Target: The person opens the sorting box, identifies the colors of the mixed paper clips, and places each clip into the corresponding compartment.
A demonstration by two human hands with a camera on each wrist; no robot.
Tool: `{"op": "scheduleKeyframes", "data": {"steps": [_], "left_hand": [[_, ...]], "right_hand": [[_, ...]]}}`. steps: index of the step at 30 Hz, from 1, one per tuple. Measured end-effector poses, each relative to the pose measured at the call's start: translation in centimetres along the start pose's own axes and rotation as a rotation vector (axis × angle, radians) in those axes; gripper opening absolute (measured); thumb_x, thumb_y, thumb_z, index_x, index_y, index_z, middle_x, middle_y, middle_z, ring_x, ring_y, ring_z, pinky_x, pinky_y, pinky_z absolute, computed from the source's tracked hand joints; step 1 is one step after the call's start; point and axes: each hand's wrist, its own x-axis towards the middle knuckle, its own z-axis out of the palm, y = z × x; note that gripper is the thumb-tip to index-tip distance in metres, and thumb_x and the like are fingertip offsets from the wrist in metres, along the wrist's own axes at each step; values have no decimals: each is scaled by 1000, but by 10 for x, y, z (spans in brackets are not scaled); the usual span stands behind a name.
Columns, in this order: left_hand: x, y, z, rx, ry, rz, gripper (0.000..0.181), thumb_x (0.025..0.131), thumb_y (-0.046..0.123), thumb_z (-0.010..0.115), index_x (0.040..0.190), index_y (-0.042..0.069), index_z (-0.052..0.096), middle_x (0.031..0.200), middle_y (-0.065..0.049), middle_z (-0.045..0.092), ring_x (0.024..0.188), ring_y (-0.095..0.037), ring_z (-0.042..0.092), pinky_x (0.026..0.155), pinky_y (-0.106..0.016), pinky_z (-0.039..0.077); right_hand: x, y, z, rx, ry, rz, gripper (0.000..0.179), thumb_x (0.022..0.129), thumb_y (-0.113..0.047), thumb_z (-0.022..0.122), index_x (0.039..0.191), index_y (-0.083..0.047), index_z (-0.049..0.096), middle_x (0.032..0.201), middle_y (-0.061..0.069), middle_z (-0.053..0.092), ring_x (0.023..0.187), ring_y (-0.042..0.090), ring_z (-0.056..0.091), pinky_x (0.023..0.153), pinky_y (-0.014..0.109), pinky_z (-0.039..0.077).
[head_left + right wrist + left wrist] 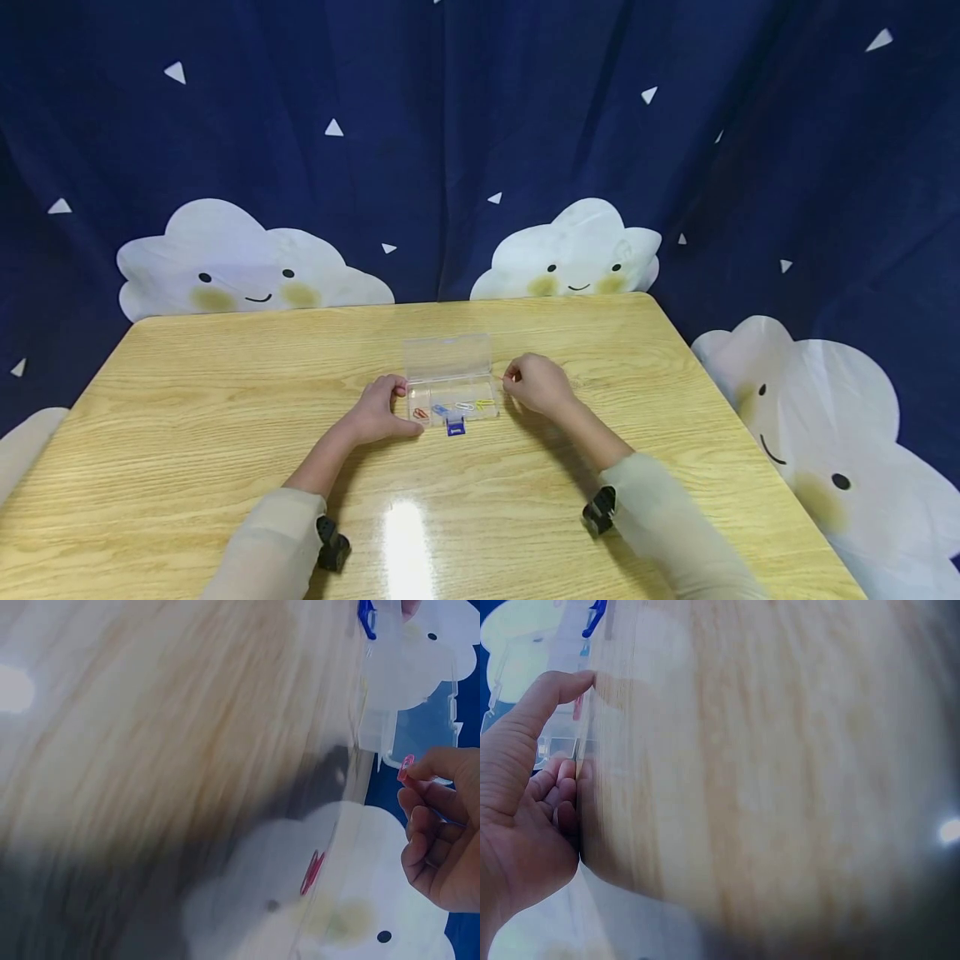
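A clear plastic compartment box point(454, 395) sits on the table, its transparent lid point(447, 357) raised at the back and a blue latch point(455, 427) at the front. Inside, in separate sections, lie paper clips: red point(420, 413), blue point(440, 410), white point(465, 406) and yellow point(484, 403). My left hand point(382, 410) grips the box's left end, thumb at the front and fingers toward the back. Just off the right end, my right hand point(537, 383) pinches a pinkish-red paper clip point(406, 768) between thumb and forefinger.
Another pinkish-red paper clip point(313, 873) lies on the table near my right hand. The wooden table point(225, 467) ends at a dark blue curtain point(420, 125) printed with clouds. Light glares off the tabletop in front of the box.
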Motion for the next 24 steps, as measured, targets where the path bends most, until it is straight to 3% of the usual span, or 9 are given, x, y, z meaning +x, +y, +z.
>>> {"op": "scheduleKeyframes", "data": {"steps": [15, 24], "left_hand": [[-1, 0, 0, 5, 2, 2, 65, 61, 25, 83, 110, 3, 47, 105, -9, 47, 94, -22, 39, 82, -31, 35], [-2, 1, -1, -2, -9, 0, 65, 62, 24, 83, 110, 2, 47, 105, -9, 47, 94, -22, 39, 81, -31, 35]], "right_hand": [[8, -22, 9, 56, -24, -14, 13, 82, -19, 60, 74, -15, 69, 68, -5, 60, 58, 10, 48, 53, 25, 38], [9, -24, 15, 36, -50, 7, 13, 83, -18, 60, 73, -16, 68, 73, -5, 63, 58, 9, 49, 53, 24, 39]]}}
